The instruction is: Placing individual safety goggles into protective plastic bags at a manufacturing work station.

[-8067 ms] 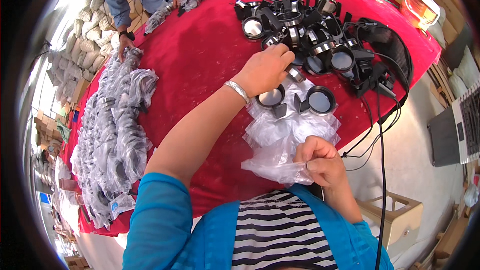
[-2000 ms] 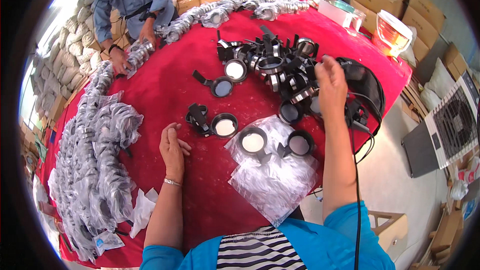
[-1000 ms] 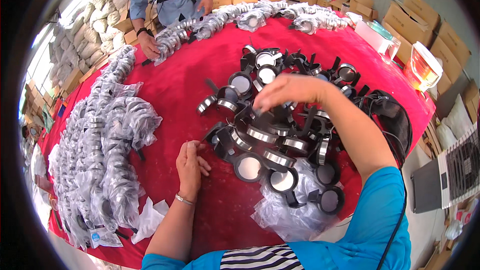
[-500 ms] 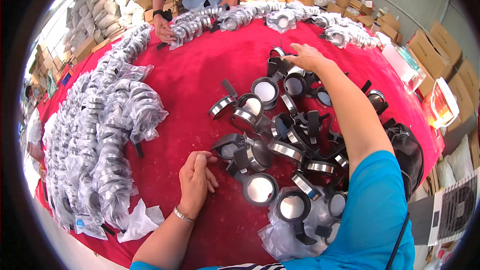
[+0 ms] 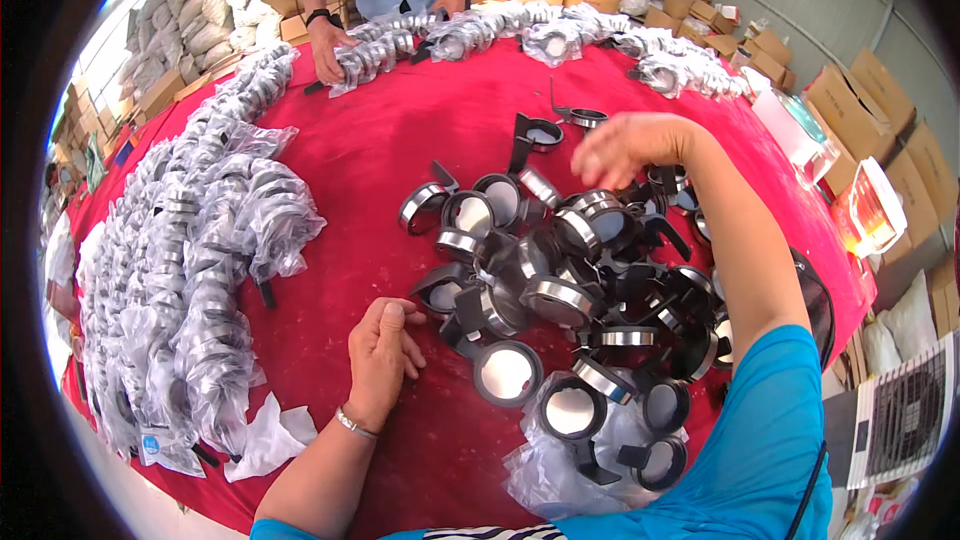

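Observation:
A pile of round black parts (image 5: 557, 302) with silver bands, pale discs and black handles lies on the red cloth in front of me. My right hand (image 5: 632, 148) is over the pile's far side, its fingers blurred by motion; whether it holds a part is unclear. Just beyond it are a part with a flat black handle (image 5: 543, 133) and another with a thin upright stem (image 5: 586, 118). My left hand (image 5: 384, 355) rests on the cloth at the pile's near left, fingers loosely bent and slightly apart, with nothing in it.
Bagged parts (image 5: 180, 270) stand in long rows at the left, and more bagged parts (image 5: 470, 35) curve along the far edge. Clear plastic bags (image 5: 540, 470) lie under the nearest parts. Across the table a person's hand (image 5: 328, 48) touches a bagged row. Cartons (image 5: 850, 100) stand at the right.
My right hand has swept back toward me over the pile's far side. Parts there have shifted nearer and bunched together. My left hand has stayed in place.

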The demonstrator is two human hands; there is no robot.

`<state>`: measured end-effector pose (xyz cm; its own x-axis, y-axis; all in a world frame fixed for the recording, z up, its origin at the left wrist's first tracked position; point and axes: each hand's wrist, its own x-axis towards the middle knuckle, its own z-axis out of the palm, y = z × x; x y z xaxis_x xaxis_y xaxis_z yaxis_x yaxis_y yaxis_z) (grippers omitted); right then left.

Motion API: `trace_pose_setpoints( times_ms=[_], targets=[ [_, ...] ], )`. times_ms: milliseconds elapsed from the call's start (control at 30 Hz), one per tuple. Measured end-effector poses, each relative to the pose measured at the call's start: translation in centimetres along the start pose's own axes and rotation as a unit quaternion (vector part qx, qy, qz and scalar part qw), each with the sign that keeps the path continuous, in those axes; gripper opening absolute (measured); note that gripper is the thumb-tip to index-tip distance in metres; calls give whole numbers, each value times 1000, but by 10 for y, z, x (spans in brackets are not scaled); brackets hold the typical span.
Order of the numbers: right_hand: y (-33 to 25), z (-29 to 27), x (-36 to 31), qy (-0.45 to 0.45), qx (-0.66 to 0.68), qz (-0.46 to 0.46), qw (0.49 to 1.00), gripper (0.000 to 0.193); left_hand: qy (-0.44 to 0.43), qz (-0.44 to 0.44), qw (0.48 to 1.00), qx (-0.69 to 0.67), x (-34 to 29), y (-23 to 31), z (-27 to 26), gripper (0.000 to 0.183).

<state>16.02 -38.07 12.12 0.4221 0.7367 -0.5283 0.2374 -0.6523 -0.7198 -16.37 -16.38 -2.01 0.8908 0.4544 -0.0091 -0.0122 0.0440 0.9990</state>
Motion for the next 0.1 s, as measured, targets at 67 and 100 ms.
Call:
trace_pose_setpoints(
  times_ms=[67,100],
  targets=[
    [23,-23,13,209,44,-74,974,25,-5,0,1000,0,1,1,4,35],
    [25,-28,19,354,-115,-27,928,23,-12,-5,1000,1,1,1,4,35]
  ],
)
